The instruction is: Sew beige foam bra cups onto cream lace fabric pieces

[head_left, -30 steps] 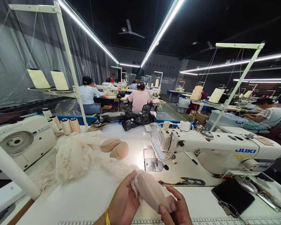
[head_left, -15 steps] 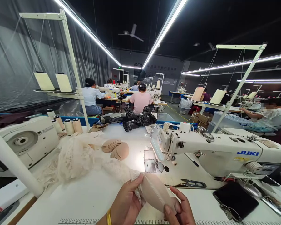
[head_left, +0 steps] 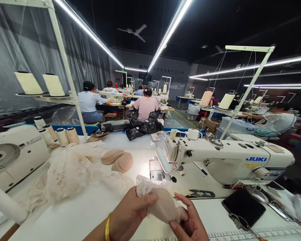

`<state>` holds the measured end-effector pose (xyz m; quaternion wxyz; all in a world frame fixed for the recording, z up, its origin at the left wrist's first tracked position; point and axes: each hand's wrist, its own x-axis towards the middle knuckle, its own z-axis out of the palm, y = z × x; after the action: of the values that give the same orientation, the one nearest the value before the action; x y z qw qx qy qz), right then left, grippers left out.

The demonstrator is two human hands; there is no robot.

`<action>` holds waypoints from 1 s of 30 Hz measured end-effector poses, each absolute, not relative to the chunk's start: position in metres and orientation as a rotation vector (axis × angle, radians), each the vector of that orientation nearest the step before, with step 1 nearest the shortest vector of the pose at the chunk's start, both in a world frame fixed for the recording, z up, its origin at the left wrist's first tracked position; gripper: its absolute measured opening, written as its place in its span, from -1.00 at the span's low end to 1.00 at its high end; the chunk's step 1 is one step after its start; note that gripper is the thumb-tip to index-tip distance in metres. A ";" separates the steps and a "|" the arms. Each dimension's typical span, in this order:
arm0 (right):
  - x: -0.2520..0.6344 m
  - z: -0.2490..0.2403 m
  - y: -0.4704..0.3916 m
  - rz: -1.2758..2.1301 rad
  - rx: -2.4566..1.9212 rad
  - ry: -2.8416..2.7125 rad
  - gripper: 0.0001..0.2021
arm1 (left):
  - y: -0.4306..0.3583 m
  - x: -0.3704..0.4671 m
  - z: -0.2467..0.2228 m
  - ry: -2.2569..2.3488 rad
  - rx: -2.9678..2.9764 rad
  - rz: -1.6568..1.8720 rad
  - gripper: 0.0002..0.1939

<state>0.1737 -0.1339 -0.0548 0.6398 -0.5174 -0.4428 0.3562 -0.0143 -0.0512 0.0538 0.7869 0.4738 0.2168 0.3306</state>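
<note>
In front of the sewing machine (head_left: 230, 157), both hands hold a beige cup-shaped fabric piece (head_left: 165, 206) with white lace (head_left: 142, 183) along its far left edge. My left hand (head_left: 130, 214), with a gold bracelet at the wrist, pinches the lace side under its thumb. At the lower right end, my right hand (head_left: 190, 222) grips the piece between thumb and fingers, its index finger lifted off. Beyond the hands lies a fanned stack of beige oval pads (head_left: 124, 162). A loose lace piece (head_left: 117, 180) rests nearer, beside a heap of cream lace (head_left: 65, 170).
Thread snips (head_left: 202, 193) lie by the machine's base, with a black flat object (head_left: 243, 208) to their right. A ruler strip (head_left: 240, 233) runs along the front edge. Thread cones (head_left: 62, 137) and black plastic bags (head_left: 147, 125) stand at the back. Several people work beyond.
The view has turned slightly right, so the table's things sit further left. The lace edge at my left hand now stands up higher, and my left thumb lies further over the fabric.
</note>
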 end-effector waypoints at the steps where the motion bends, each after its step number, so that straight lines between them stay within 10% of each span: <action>1: 0.182 -0.048 -0.128 0.755 -1.164 -1.160 -0.59 | -0.048 -0.018 0.061 0.410 1.226 0.620 -0.67; 4: 0.208 -0.025 -0.099 0.355 -1.051 -1.781 -0.86 | -0.030 -0.021 0.071 0.218 1.851 0.351 -0.94; 9: 0.234 -0.012 -0.038 -0.285 -1.093 -2.374 -0.78 | 0.020 0.003 0.041 -0.021 2.763 0.210 -0.74; 30: 0.253 -0.003 -0.046 0.188 -1.251 -2.178 -0.66 | 0.038 0.017 0.030 0.193 2.766 0.009 -0.53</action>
<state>0.2529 -0.0459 -0.0032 0.3062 -0.4727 -0.8232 0.0711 0.0173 0.0381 0.0302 0.1835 0.9806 0.0684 0.0031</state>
